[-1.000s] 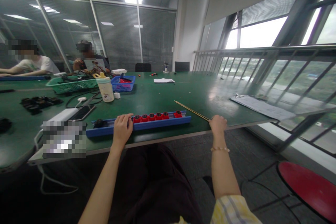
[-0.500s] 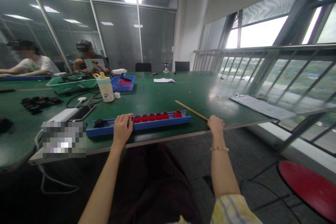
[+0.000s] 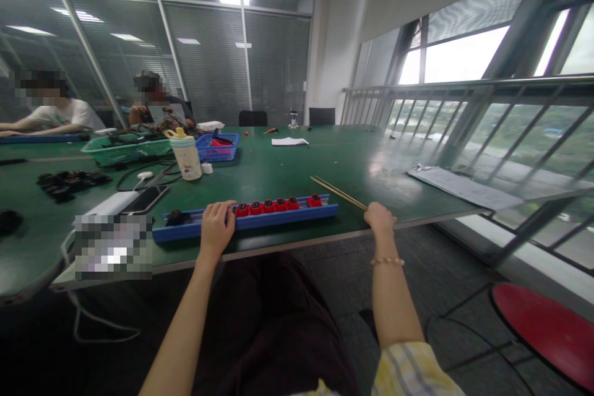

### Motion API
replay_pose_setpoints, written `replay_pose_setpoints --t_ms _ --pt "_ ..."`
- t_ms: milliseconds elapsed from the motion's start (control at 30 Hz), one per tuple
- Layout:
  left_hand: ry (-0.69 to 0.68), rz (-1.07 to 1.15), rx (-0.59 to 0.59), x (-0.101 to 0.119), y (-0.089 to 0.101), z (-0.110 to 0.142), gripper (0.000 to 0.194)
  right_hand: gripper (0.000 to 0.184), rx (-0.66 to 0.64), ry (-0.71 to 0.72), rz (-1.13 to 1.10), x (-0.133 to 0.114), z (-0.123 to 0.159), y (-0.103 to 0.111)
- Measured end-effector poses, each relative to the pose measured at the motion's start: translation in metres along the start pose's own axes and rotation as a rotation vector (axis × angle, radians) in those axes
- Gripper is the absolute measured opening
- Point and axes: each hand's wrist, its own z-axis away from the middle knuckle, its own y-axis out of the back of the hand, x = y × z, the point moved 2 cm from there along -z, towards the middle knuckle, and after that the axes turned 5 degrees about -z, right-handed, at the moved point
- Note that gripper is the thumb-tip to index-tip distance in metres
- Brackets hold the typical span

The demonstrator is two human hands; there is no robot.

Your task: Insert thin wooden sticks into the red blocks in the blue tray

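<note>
A long blue channel lies along the near table edge, holding a row of several small red blocks with black tops. One red block sits apart toward the right end, and a dark lump lies in the left end. My left hand is closed over the channel just left of the row; its fingertips are partly hidden. Beyond the channel's right end, my right hand is closed around the near ends of thin gold-coloured rods. Their far ends point left over the green table.
On the left are a cup, a blue basket, a green basket, a phone and black parts. A clipboard with papers lies right, near a red stool. Two people sit across the table.
My right hand has shifted very slightly left, and the gold-coloured rods appear a little more spread apart. My left hand and the blue channel have stayed in place.
</note>
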Motion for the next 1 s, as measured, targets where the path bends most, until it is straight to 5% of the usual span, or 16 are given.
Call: replay_pose_setpoints --t_ms 400,1000 --pt "0.007 0.009 -0.008 -0.003 -0.001 0.0 0.029 0.022 -0.116 0.169 -0.296 0.02 -0.018 0.008" --pt "0.009 0.009 -0.016 -0.001 0.0 0.0 0.03 0.021 -0.146 0.113 -0.377 0.033 -0.024 0.013"
